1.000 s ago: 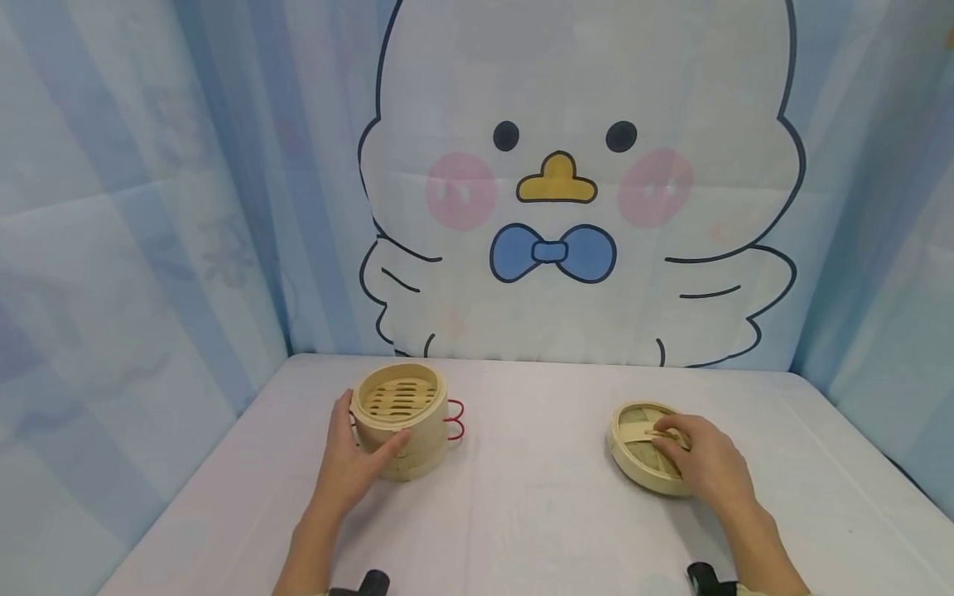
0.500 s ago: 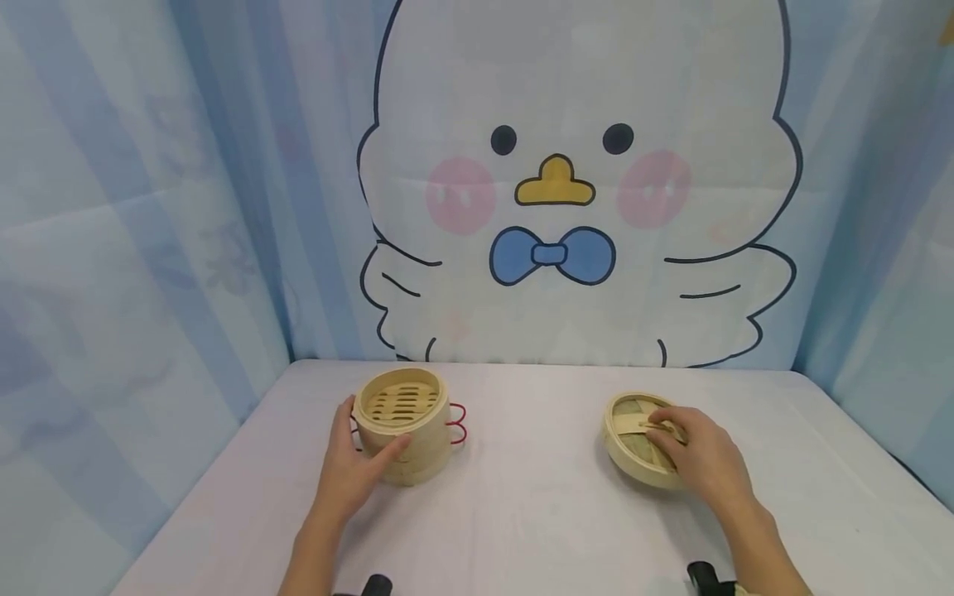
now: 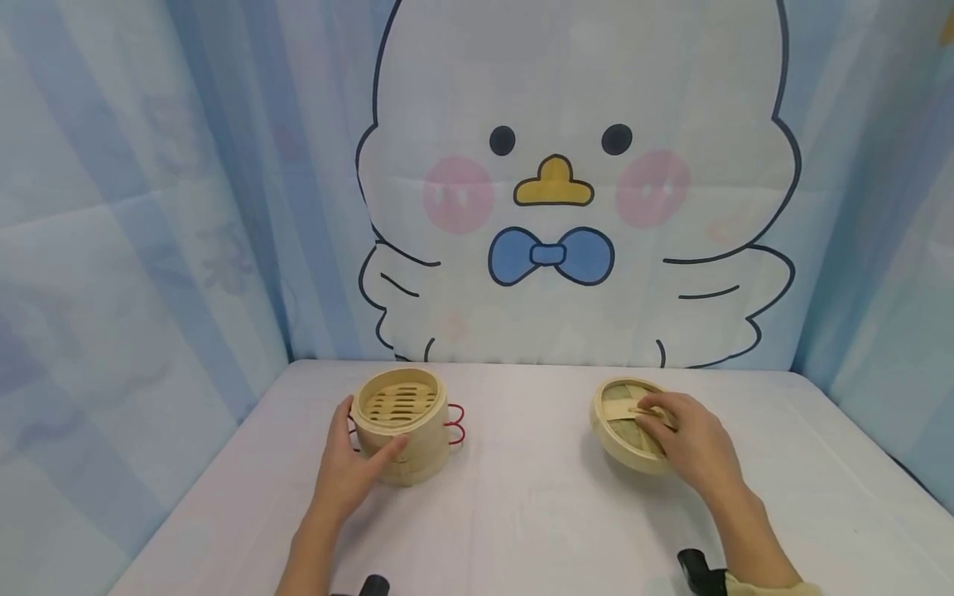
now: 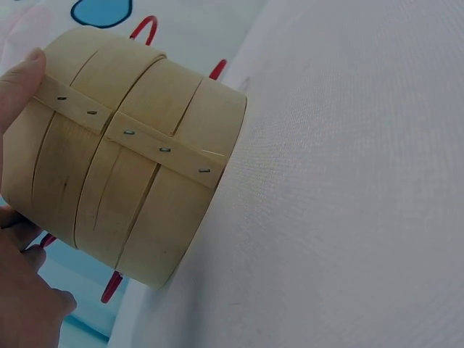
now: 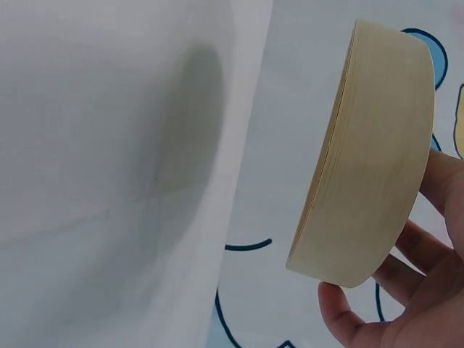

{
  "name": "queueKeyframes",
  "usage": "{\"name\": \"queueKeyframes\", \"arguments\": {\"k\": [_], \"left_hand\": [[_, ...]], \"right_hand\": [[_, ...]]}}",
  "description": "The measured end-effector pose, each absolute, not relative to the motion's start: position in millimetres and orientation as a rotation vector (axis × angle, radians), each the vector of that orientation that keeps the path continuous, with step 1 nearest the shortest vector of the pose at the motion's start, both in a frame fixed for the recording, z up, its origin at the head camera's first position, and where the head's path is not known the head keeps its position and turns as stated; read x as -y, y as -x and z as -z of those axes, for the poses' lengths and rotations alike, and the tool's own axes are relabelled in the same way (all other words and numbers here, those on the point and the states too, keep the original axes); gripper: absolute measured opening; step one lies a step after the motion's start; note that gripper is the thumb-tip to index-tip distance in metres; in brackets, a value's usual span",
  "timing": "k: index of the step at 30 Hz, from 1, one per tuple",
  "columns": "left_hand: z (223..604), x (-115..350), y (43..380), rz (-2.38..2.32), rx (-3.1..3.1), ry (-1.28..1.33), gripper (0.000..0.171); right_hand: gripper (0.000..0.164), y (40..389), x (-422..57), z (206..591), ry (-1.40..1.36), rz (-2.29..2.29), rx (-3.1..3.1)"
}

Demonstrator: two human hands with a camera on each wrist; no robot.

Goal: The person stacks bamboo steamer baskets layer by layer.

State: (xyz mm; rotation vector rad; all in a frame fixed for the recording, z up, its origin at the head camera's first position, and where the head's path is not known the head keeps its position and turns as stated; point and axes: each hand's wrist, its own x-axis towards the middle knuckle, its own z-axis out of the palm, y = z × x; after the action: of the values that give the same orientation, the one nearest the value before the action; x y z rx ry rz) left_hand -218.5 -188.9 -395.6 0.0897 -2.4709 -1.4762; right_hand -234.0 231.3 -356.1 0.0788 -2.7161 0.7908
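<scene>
At the left of the table stands a two-tier bamboo steamer [image 3: 417, 451] with a slatted top and red loop handles on its sides. My left hand [image 3: 349, 468] grips it, thumb on the near wall and fingers round the left side. In the left wrist view the stacked steamer [image 4: 145, 152] fills the space beside the thumb. My right hand [image 3: 693, 439] pinches the strap handle of the round bamboo lid [image 3: 622, 443]. The right wrist view has the lid [image 5: 370, 152] held above the table, apart from its shadow.
A white cloth covers the table [image 3: 514, 513]. Behind it hangs a curtain [image 3: 551, 323] printed with a white bird in a blue bow tie, and blue curtains [image 3: 149, 248] close both sides.
My right hand has lifted the lid off the table and carried it slightly left and away from me. The left hand and the steamer stay in place.
</scene>
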Motion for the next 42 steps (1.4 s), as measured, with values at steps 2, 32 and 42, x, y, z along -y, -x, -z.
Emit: {"name": "queueKeyframes", "arguments": {"k": [2,32,42], "left_hand": [[395.8,189.1,218.6,1.482,2.465,-0.086,0.112],[395.3,188.0,218.1,1.479,2.464,-0.096,0.111],[396.5,188.7,218.8,1.458,2.473,-0.098,0.112]], "right_hand": [[0.026,233.9,-226.4,353.3,-0.087,-0.806,2.699],[0.022,242.5,-162.5,317.1,-0.258,-0.922,2.597],[0.019,249.0,-144.5,314.4,-0.32,-0.946,2.579]]}}
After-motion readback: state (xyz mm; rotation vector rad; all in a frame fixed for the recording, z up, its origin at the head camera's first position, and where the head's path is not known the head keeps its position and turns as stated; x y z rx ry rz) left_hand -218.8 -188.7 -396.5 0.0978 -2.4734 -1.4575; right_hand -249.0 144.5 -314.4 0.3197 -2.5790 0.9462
